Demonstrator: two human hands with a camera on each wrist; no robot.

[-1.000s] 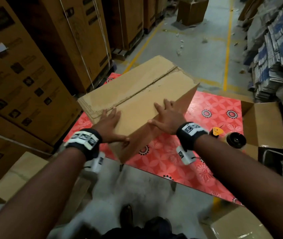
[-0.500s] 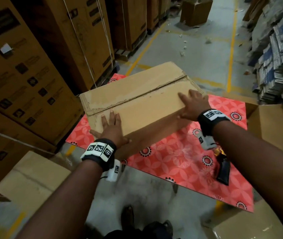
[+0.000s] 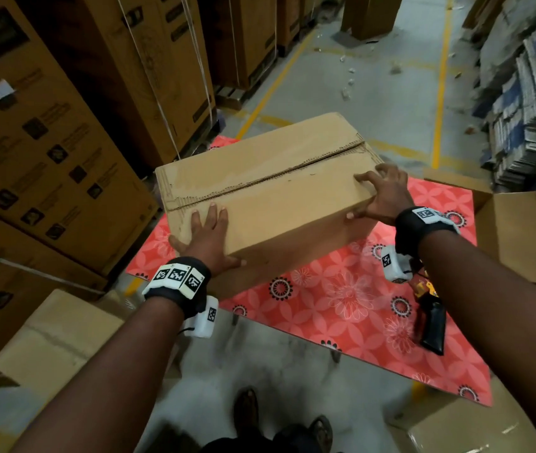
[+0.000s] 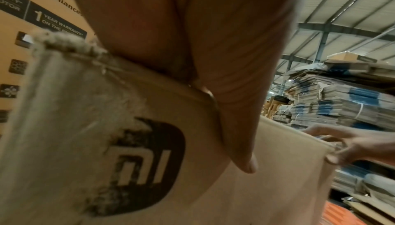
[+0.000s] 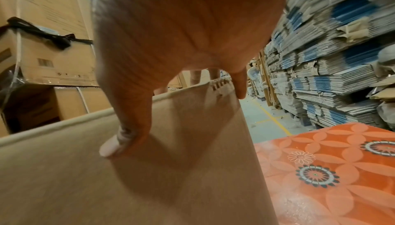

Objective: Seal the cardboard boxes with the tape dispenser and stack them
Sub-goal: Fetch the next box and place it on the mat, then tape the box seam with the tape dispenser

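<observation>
A brown cardboard box point(image 3: 276, 191) sits on the red flowered table point(image 3: 341, 299), its two top flaps closed with an untaped seam running along the top. My left hand point(image 3: 206, 237) lies flat with straight fingers over the box's near left corner point(image 4: 149, 152). My right hand point(image 3: 382, 196) grips the near right corner point(image 5: 192, 127), fingers curled over the top edge and thumb on the front face. The tape dispenser point(image 3: 431, 317), black handle with a yellow part, lies on the table under my right forearm.
Tall stacked cartons point(image 3: 47, 142) wall the left side. An open empty box point(image 3: 518, 230) stands right of the table, and flat carton bundles point(image 3: 527, 103) are piled behind it. More boxes point(image 3: 54, 344) sit on the floor at lower left and at lower right point(image 3: 475, 429). My feet point(image 3: 247, 407) are below.
The box has been turned to lie squarer to me and settled flat. My right hand slid from the front middle to the right corner; the left stayed at the left corner.
</observation>
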